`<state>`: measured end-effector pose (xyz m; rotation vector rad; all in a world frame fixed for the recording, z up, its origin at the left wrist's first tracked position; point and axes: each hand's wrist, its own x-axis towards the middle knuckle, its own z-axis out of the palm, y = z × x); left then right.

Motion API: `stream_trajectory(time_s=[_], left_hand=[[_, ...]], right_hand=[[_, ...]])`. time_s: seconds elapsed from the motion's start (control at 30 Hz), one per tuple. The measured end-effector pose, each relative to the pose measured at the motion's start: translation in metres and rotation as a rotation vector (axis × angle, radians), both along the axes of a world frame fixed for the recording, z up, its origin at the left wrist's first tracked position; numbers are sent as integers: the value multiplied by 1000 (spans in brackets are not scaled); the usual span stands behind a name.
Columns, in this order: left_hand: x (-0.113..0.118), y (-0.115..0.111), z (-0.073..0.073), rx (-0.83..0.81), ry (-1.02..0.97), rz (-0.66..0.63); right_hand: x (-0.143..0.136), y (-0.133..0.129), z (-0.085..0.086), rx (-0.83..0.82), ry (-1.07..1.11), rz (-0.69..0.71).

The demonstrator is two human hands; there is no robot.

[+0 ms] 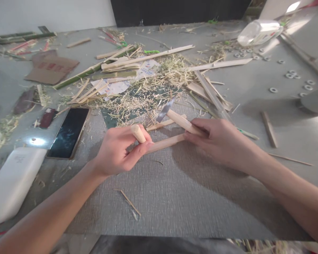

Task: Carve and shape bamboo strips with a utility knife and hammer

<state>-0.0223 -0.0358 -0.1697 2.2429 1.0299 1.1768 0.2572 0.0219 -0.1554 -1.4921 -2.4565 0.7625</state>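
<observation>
My right hand (pixel 214 135) is closed around the pale wooden handle of a small hammer (pixel 181 120), its metal head pointing up and to the left. My left hand (pixel 124 146) grips a round-ended wooden handle (pixel 137 133); whatever is at its lower end is hidden by the fingers. Between the hands runs a flat bamboo strip (pixel 166 142). Its left end goes under my left fingers, and its right end meets my right fingertips. Just behind it lies another bamboo strip (pixel 164 123) on the table.
Shavings (pixel 137 102) and split bamboo pieces (pixel 148 58) cover the middle back. To the left are a phone (pixel 69 132), a white power bank (pixel 17 180) and brown sandpaper (pixel 51 68). A clear bottle (pixel 259 32), several white rings (pixel 273 90) and a grey cylinder (pixel 316 100) stand right.
</observation>
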Motion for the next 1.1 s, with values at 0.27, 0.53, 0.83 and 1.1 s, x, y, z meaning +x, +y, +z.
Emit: stream_trajectory(time_s=[0.27,0.53,0.83,1.1], left_hand=[[0,-2,-2,2,36,42],[2,-3,-3,10,26,29],[2,-2,-5,46,24,32],[3,-2,-3,52,38,39]], right_hand=[[-5,-2,1,35,-21,13],[-7,-4,2,62,-48,29],[-4,-5,-4,124,-28,54],[-12,-7,4,201,-24,33]])
